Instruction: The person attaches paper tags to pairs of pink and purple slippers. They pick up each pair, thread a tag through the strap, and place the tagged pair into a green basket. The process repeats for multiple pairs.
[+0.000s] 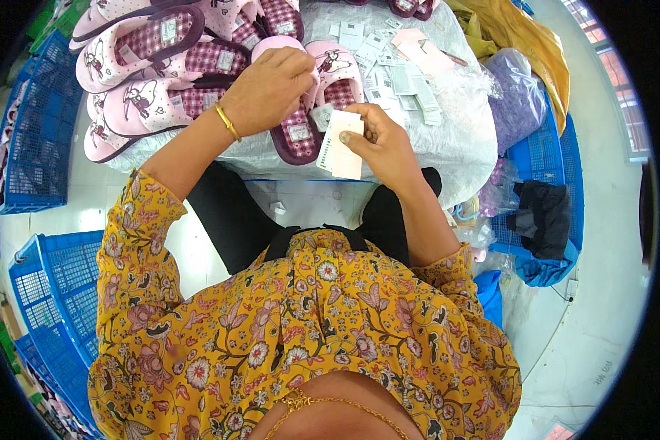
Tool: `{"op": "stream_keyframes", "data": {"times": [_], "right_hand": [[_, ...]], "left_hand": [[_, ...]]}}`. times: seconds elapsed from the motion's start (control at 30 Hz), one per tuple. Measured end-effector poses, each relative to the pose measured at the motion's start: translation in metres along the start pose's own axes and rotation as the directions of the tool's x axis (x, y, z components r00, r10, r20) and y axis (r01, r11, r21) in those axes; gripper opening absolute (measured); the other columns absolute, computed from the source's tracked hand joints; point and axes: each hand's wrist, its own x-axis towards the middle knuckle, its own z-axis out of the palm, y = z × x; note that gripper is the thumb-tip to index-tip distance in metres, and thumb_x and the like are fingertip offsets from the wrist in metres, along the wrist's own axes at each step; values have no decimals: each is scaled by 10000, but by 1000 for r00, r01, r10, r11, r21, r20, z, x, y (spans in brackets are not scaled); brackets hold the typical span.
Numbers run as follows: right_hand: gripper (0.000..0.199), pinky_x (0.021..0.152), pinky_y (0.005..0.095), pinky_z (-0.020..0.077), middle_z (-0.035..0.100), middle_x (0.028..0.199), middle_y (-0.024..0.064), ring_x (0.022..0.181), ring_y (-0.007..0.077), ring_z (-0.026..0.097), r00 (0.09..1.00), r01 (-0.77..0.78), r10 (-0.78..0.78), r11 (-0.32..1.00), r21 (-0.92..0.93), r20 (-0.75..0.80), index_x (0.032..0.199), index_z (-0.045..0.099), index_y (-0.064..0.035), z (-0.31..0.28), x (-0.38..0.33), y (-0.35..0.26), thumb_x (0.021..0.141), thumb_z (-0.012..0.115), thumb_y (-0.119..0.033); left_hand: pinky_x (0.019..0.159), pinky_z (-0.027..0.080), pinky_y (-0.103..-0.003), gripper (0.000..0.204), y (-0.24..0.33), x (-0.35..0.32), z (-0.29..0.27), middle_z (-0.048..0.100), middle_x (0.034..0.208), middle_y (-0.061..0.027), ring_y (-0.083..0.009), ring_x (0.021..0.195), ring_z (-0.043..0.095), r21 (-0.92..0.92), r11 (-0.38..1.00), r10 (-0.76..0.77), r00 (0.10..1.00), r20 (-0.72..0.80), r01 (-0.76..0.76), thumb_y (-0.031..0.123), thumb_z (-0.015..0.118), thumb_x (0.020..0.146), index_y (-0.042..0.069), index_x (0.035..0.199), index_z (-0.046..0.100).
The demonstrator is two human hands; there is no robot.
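A pair of pink slippers with plaid insoles lies in front of me on a plastic-wrapped surface. The left slipper of the pair has its toe under my left hand. My left fingers are curled closed over its upper, and their tips are partly hidden. My right hand pinches a pale pink card between thumb and fingers, with a printed edge showing at its left. Beside it lies the right slipper. A small white tag sits between the slippers, close to the card.
Several similar slippers are piled at the left. Printed labels and pink cards lie scattered on the wrapped surface at the right. Blue crates stand at the left, and a purple bag at the right.
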Motion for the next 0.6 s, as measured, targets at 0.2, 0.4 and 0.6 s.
{"op": "stream_keyframes", "data": {"times": [0.2, 0.4, 0.6], "right_hand": [[350, 640, 271, 470, 613, 775, 49, 660, 123, 549, 999, 24, -26, 995, -92, -25, 1175, 613, -57, 3, 9, 2, 852, 700, -163], [289, 637, 270, 473, 644, 812, 84, 654, 126, 564, 992, 67, -77, 993, -102, -99, 1129, 650, -65, 5, 13, 2, 855, 694, -148], [166, 715, 316, 495, 684, 925, 81, 772, 210, 617, 897, 336, -391, 906, -257, -205, 1019, 708, -76, 7, 19, 10, 854, 696, -95]], "left_hand": [[876, 500, -385, 152, 23, -6, -12, 567, 1071, -94, -283, 1009, 591, -75, 993, -97, 990, -102, 89, 58, 629, 765, 28, 901, 568], [709, 514, -434, 113, 41, -8, 0, 589, 972, -150, -362, 843, 622, -327, 871, -400, 916, -41, 366, 74, 561, 911, 30, 1014, 548], [610, 504, -393, 88, 48, -9, 18, 638, 847, -141, -318, 673, 624, -510, 727, -570, 818, -77, 459, 88, 522, 969, 14, 1011, 545]]}}
